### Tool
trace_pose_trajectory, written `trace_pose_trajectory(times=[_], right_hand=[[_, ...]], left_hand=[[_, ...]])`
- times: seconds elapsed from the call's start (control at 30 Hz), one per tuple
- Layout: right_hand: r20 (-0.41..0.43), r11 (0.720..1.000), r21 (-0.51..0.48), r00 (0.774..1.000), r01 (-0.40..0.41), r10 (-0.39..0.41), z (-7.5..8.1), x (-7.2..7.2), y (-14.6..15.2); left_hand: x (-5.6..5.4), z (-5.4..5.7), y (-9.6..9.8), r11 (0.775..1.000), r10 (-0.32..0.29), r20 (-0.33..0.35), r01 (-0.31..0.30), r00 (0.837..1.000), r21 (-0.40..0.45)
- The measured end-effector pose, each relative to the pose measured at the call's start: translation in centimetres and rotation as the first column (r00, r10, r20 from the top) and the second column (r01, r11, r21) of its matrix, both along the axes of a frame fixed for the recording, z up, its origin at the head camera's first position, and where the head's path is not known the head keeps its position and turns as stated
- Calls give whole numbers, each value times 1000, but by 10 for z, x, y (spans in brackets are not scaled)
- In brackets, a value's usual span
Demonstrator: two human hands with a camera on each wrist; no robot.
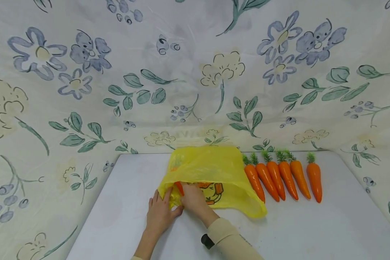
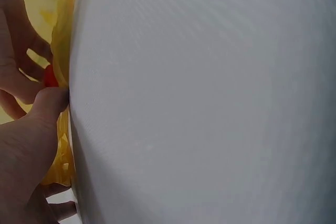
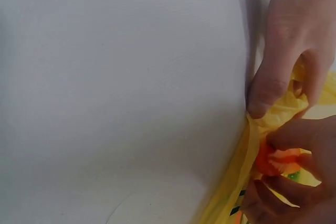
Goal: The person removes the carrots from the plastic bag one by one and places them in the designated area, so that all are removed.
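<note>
A yellow plastic bag (image 1: 208, 162) with a printed picture lies on the white table, its mouth facing the person. My left hand (image 1: 159, 213) pinches the bag's rim at the left side of the mouth, thumb below and fingers spread over the plastic. Reaching into the mouth, my right hand (image 1: 195, 200) grips an orange carrot (image 1: 179, 187). The right wrist view shows the same carrot (image 3: 269, 162) between the fingertips, with a bit of green beside it. Most of that carrot is hidden by the hand and bag.
Several orange carrots (image 1: 284, 180) with green tops lie in a row right of the bag, the nearest one touching or partly under its edge. Behind the white table (image 1: 123, 202) hangs a floral cloth (image 1: 195, 72). A black strap end (image 1: 207, 241) sits by the right sleeve.
</note>
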State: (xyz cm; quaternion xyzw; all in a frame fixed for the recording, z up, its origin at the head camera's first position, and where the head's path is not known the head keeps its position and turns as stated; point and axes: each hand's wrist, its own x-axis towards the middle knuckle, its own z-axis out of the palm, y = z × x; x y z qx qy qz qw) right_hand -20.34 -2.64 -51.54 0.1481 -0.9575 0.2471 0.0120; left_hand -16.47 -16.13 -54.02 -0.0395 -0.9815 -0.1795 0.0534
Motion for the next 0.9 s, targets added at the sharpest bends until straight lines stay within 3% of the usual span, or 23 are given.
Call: trace_pose_trajectory(times=[0.1,0.33,0.67,0.9], right_hand=[[-19,1000,21,1000,-4,4,1,0,1],[-90,999,-37,996,-22,19,-3,0,5],[-36,996,-91,999,7,-11,-5,-1,6],[-10,978,-206,999,28,-31,-4,3,9]], left_hand=[[0,0,0,1000,-4,-3,4,1000,-5],[0,0,-1,1000,-11,-8,11,1000,-7],[2,2,0,1000,-5,6,5,1000,-8],[2,3,0,1000,-2,-3,2,1000,-9]])
